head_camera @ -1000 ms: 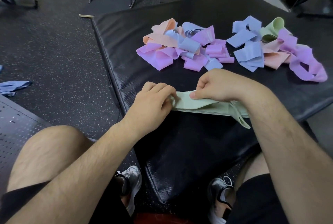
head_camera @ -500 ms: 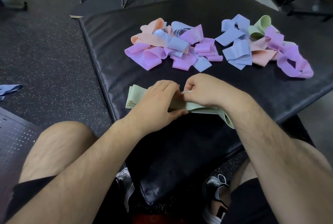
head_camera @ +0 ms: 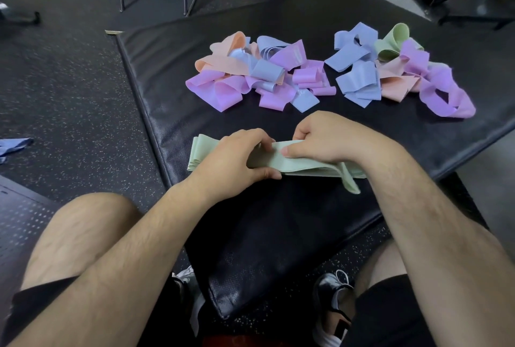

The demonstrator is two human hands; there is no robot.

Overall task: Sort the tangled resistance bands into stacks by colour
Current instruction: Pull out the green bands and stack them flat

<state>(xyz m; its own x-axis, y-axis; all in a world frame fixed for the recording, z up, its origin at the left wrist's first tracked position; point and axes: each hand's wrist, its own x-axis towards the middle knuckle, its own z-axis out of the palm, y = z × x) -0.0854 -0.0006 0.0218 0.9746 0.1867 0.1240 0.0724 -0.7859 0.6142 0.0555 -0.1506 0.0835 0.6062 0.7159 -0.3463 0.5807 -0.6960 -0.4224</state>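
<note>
Green resistance bands (head_camera: 202, 151) lie in a flat stack at the near edge of the black mat (head_camera: 278, 235), directly under both hands. The left hand (head_camera: 237, 159) rests over the middle of the stack, its fingers curled onto the top and its thumb along the near edge, gripping it. The right hand (head_camera: 328, 137) pinches the top band between its thumb and bent fingers, just beside the left fingertips. One green loop end hangs off the stack below the right wrist.

Farther out on the mat, well apart from the stack, sit two tangled piles: the left pile (head_camera: 259, 73) of pink, peach and blue bands, and the right pile (head_camera: 390, 67) of blue, peach, purple and one green band. A blue band (head_camera: 14, 144) lies on the speckled floor (head_camera: 69, 95) to the left.

A second ago the left hand covered the stack's left end; now that end shows bare beyond the hand, and the hands are closer together.
</note>
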